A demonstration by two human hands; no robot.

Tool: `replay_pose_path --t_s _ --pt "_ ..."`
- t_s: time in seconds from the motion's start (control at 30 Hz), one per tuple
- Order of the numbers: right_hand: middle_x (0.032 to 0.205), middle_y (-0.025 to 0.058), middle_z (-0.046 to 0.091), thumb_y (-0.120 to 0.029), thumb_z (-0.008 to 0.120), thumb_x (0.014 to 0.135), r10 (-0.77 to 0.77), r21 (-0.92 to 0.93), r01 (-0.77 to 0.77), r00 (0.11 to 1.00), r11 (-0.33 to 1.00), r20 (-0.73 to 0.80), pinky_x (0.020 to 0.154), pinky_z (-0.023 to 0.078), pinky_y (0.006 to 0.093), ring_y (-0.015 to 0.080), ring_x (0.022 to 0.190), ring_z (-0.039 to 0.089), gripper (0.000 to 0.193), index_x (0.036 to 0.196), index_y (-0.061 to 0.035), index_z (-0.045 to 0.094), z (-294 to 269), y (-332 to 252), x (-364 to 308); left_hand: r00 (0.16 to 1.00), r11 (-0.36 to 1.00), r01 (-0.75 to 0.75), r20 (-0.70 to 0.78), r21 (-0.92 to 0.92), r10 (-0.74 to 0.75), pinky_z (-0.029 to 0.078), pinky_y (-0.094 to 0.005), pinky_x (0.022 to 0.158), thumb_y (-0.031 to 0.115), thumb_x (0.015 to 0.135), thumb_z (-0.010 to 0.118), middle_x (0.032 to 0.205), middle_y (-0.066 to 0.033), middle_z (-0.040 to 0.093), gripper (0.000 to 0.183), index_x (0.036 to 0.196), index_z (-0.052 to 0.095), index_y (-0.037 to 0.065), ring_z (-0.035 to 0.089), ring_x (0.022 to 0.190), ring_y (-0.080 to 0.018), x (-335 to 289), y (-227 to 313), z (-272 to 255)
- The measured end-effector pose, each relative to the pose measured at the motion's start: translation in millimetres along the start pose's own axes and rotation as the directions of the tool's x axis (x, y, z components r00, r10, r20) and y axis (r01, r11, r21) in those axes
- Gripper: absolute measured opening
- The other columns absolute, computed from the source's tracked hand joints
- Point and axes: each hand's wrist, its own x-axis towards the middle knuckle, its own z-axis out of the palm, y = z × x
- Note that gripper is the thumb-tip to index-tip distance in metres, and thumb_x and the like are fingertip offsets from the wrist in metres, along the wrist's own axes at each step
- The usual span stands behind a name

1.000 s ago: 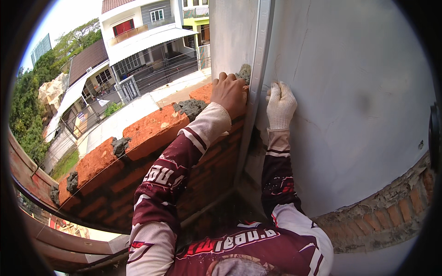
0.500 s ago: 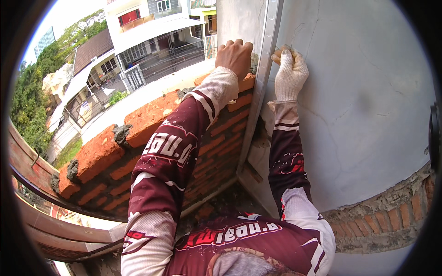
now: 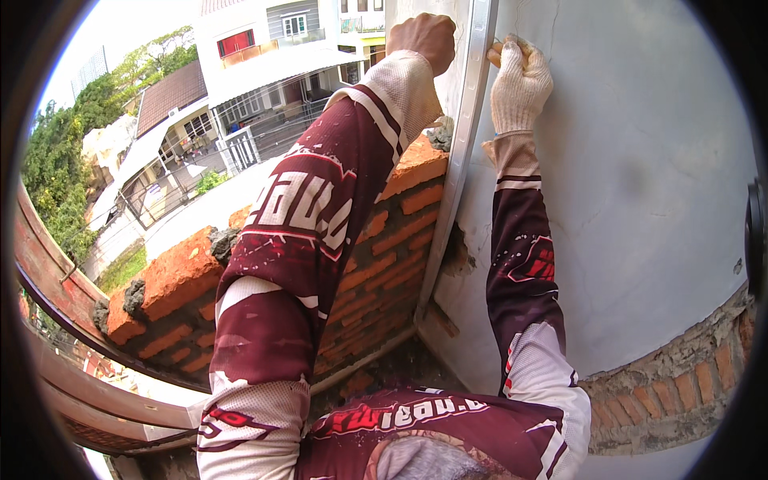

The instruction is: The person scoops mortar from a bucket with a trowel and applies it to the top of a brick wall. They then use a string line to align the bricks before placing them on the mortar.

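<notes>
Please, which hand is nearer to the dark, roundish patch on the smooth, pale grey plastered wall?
Right. The white-gloved right hand is above and left of the patch; the bare left hand is farther left, past the upright silvery metal channel.

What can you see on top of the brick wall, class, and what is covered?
Grey mortar lumps sit along the top of the brick wall, with another beside the metal strip. The left sleeve hides the middle stretch, so anything there cannot be seen.

Both hands [image 3: 422, 42] [image 3: 522, 86] are raised and curled closed.
</notes>
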Motion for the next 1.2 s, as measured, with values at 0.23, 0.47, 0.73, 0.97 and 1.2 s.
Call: replay_pose_path --t_s 0.23,0.47,0.73,0.97,1.2 --pt "0.083 0.0056 0.073 -0.016 0.066 0.101 0.008 -0.025 -0.009 1.0 1.0 -0.023 0.068 0.056 0.0256 0.0117 0.076 0.07 0.018 0.104 0.0011 0.072 -5.4 -2.1 -4.0 0.999 1.0 -0.015 0.033 0.014 0.015 0.06 -0.0432 0.078 0.022 0.1 0.061 0.094 -0.0093 0.077 0.018 0.101 0.079 0.016 0.075 0.085 -0.0274 5.9 7.8 2.8" --pt "0.087 0.006 0.073 -0.014 0.067 0.1 -0.049 -0.138 0.054 0.998 0.989 0.038 0.071 0.058 0.0265 0.0122 0.077 0.07 0.017 0.105 0.001 0.074 -13.8 -3.0 -4.2 0.999 0.999 -0.031 0.028 -0.021 0.032 0.062 -0.0441 0.08 0.017 0.098 0.06 0.101 -0.0125 0.077 0.02 0.104 0.078 0.015 0.076 0.09 -0.0311 2.2 6.7 2.1" --pt "0.093 0.0094 0.076 -0.016 0.07 0.097 -0.337 -0.396 0.377 0.926 0.837 0.169 0.077 0.057 0.0322 0.0206 0.084 0.072 0.016 0.103 -0.0027 0.076 -14.8 -7.1 -0.4 0.997 0.997 -0.066 0.029 0.037 0.065 0.063 -0.0438 0.081 0.014 0.098 0.059 0.104 -0.0149 0.077 0.021 0.105 0.078 0.011 0.077 0.092 -0.0325 3.4 10.1 4.4" --pt "0.096 0.0117 0.076 -0.018 0.071 0.095 -0.35 -0.411 0.397 0.918 0.821 0.187 0.08 0.058 0.0355 0.0283 0.088 0.074 0.016 0.101 -0.0044 0.076 -16.4 -13.1 0.7 0.997 0.997 -0.077 0.02 0.022 0.076 0.062 -0.0433 0.082 0.013 0.097 0.06 0.101 -0.016 0.077 0.02 0.104 0.078 0.009 0.077 0.092 -0.0309 5.4 8.6 12.6" --pt "0.096 0.011 0.074 -0.02 0.07 0.095 -0.374 -0.419 0.505 0.856 0.755 0.357 0.078 0.058 0.0375 0.0305 0.088 0.072 0.015 0.103 -0.0085 0.076 -11.9 -21.4 6.6 0.978 0.862 -0.16 -0.194 -0.481 0.073 0.058 -0.0482 0.089 0.011 0.085 0.061 0.108 -0.0277 0.073 0.027 0.104 0.075 -0.002 0.072 0.097 -0.0439 -9.0 1.7 -22.5"
